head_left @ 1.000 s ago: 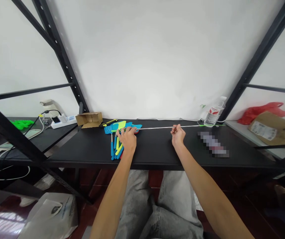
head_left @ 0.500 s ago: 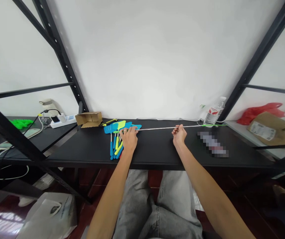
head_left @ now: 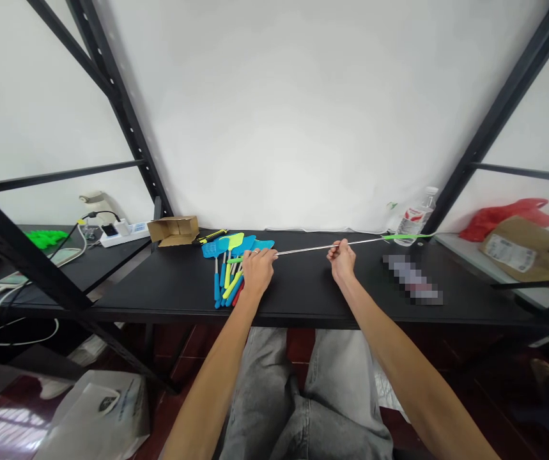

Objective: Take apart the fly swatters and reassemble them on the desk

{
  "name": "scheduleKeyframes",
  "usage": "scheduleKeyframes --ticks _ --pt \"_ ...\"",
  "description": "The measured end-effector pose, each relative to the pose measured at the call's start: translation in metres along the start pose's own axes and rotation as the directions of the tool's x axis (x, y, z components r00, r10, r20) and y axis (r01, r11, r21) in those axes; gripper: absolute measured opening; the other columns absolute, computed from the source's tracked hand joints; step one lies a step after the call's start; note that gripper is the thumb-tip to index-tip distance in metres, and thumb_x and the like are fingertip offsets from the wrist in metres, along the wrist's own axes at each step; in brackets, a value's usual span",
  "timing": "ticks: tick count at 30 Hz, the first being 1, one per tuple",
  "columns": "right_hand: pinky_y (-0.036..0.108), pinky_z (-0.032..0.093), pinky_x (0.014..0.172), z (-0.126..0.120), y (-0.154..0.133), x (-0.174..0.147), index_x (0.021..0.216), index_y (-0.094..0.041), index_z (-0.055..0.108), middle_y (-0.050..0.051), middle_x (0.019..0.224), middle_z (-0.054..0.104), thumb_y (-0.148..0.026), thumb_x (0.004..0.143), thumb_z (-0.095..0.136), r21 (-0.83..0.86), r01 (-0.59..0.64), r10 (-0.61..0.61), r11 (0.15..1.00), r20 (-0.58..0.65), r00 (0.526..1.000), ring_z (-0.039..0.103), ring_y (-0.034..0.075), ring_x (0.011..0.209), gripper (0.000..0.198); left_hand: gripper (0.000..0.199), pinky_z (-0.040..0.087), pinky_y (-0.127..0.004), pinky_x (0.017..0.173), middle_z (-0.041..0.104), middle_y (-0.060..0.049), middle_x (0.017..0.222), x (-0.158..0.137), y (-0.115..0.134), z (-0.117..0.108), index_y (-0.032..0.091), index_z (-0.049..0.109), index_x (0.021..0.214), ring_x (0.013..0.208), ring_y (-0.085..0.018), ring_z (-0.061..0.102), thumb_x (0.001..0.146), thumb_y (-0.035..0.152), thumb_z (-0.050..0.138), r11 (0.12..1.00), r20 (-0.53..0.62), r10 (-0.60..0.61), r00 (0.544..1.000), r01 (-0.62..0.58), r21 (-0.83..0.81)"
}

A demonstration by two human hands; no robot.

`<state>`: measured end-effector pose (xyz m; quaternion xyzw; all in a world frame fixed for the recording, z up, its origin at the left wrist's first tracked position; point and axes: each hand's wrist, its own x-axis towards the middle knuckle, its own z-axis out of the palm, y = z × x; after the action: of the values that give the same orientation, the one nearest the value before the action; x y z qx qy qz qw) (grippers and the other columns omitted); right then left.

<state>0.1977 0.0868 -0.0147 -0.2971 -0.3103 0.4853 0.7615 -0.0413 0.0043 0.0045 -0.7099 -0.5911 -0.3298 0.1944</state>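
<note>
Both hands hold an extended telescopic fly swatter with a thin metal rod, level above the black table. My left hand is closed around its left end, where a bit of green handle pokes out. My right hand pinches the rod farther right. The green swatter head, seen nearly edge-on, reaches in front of a clear bottle. Beside and partly behind my left hand lies a pile of blue, yellow and red-handled fly swatters, heads toward the wall.
An open cardboard box and a yellow-black cutter lie at the back left of the table. A blurred-out object is at the right. Black shelf posts frame both sides. A power strip sits farther left.
My left hand has shifted slightly right and down, uncovering more of the pile. The swatter has turned about its rod, so more of its green head shows, and its right end sits slightly higher.
</note>
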Motion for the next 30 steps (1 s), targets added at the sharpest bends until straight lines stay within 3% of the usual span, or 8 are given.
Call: scheduleKeyframes --ticks 4,8,13,16,19,22,25,30 --pt "0.021 0.037 0.045 0.008 0.003 -0.011 0.078 -0.02 0.062 -0.003 0.062 0.056 -0.064 0.071 0.075 -0.072 -0.056 0.068 0.996 0.173 0.983 0.05 0.009 0.053 0.047 0.034 0.036 -0.035 0.077 0.075 -0.006 0.101 0.0 0.005 0.006 0.026 0.071 0.106 0.089 -0.022 0.064 0.102 0.035 0.037 0.999 0.038 0.039 0.998 -0.039 -0.001" --pt "0.022 0.038 0.048 0.014 0.007 -0.023 0.083 -0.021 0.065 0.0 0.068 0.061 -0.066 0.074 0.071 -0.176 -0.085 0.139 0.981 0.321 0.937 0.053 0.01 0.057 0.047 0.036 0.039 -0.032 0.072 0.074 -0.006 0.1 -0.002 0.01 0.011 0.025 0.069 0.11 0.088 -0.021 0.065 0.103 0.038 0.036 0.998 0.071 0.06 0.996 -0.058 -0.024" --pt "0.023 0.039 0.051 0.027 0.012 -0.043 0.092 -0.02 0.071 0.004 0.08 0.066 -0.065 0.083 0.063 -0.326 -0.023 0.223 0.945 0.59 0.776 0.057 0.012 0.065 0.046 0.038 0.04 -0.028 0.067 0.073 -0.007 0.101 -0.003 0.02 0.013 0.024 0.066 0.117 0.089 -0.019 0.065 0.104 0.038 0.034 0.99 0.118 0.121 0.986 -0.111 -0.084" --pt "0.022 0.039 0.05 0.032 0.01 -0.05 0.095 -0.02 0.073 0.004 0.081 0.066 -0.064 0.084 0.061 -0.364 0.026 0.231 0.931 0.643 0.73 0.056 0.012 0.065 0.047 0.04 0.041 -0.027 0.068 0.072 -0.008 0.098 -0.002 0.022 0.012 0.024 0.067 0.118 0.09 -0.019 0.065 0.104 0.039 0.032 0.988 0.116 0.129 0.985 -0.118 -0.096" --pt "0.021 0.038 0.048 0.034 0.008 -0.05 0.102 -0.021 0.073 0.003 0.079 0.065 -0.063 0.082 0.064 -0.35 -0.018 0.247 0.936 0.621 0.744 0.055 0.011 0.062 0.047 0.041 0.041 -0.029 0.07 0.072 -0.007 0.099 -0.001 0.02 0.012 0.025 0.067 0.118 0.091 -0.019 0.064 0.104 0.04 0.031 0.991 0.107 0.113 0.988 -0.105 -0.084" --pt "0.02 0.037 0.046 0.032 0.007 -0.045 0.106 -0.022 0.072 0.001 0.074 0.064 -0.061 0.077 0.071 -0.254 -0.114 0.231 0.96 0.501 0.834 0.053 0.01 0.057 0.049 0.04 0.041 -0.03 0.072 0.072 -0.008 0.102 -0.001 0.017 0.012 0.025 0.067 0.118 0.094 -0.021 0.064 0.103 0.041 0.032 0.996 0.102 0.072 0.992 -0.066 -0.064" --pt "0.02 0.037 0.045 0.03 0.009 -0.041 0.092 -0.02 0.073 0.001 0.071 0.065 -0.059 0.072 0.075 -0.223 -0.105 0.188 0.969 0.393 0.9 0.053 0.009 0.055 0.044 0.04 0.041 -0.03 0.072 0.072 -0.009 0.103 -0.001 0.016 0.011 0.025 0.067 0.118 0.094 -0.022 0.065 0.103 0.04 0.033 0.998 0.118 0.037 0.992 -0.032 -0.046" --pt "0.021 0.038 0.046 0.027 0.013 -0.04 0.079 -0.017 0.075 0.005 0.074 0.069 -0.057 0.075 0.074 -0.341 0.045 0.121 0.939 0.45 0.885 0.054 0.01 0.058 0.04 0.041 0.041 -0.029 0.07 0.072 -0.009 0.103 -0.003 0.018 0.012 0.026 0.066 0.12 0.092 -0.021 0.065 0.103 0.04 0.032 0.998 0.134 0.054 0.989 -0.049 -0.046"
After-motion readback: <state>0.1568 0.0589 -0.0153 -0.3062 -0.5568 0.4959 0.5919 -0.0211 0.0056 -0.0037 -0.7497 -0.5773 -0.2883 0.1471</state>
